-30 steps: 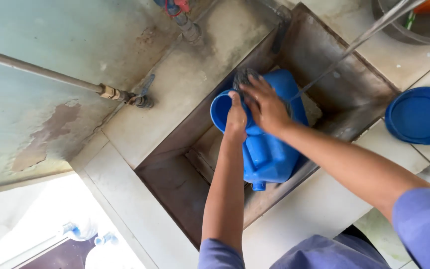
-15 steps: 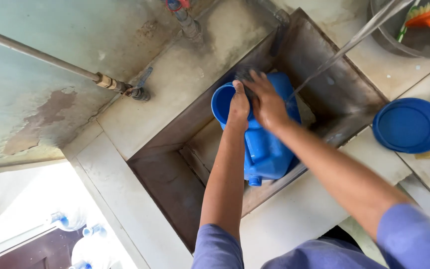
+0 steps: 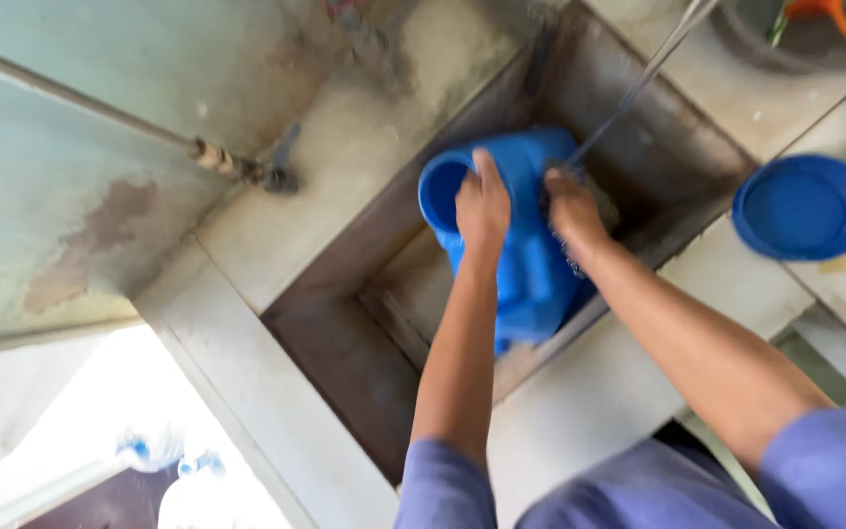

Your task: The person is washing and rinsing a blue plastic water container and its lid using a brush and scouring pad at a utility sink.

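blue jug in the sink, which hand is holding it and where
The left hand grips the blue jug by its rim at the open mouth. The right hand presses a dark scrubber against its side.

A jug (image 3: 531, 264) lies in the sink (image 3: 345, 362), a lid (image 3: 803, 208) to its right.

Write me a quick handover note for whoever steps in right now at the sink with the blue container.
Left hand: gripping the blue container near its open mouth, steadying it.
Right hand: pressed on the container's side, holding what looks like a dark scrub pad; blurred, so not certain.
Container: lying tilted on its side inside the sink, mouth toward the wall.
Blue lid: off, resting on the counter to the right.
Thin water stream: falling onto the container near the right hand.
Done: lid removed, container in the sink under the water.
Left: how much is scrubbed cannot be judged; lid not yet back on.
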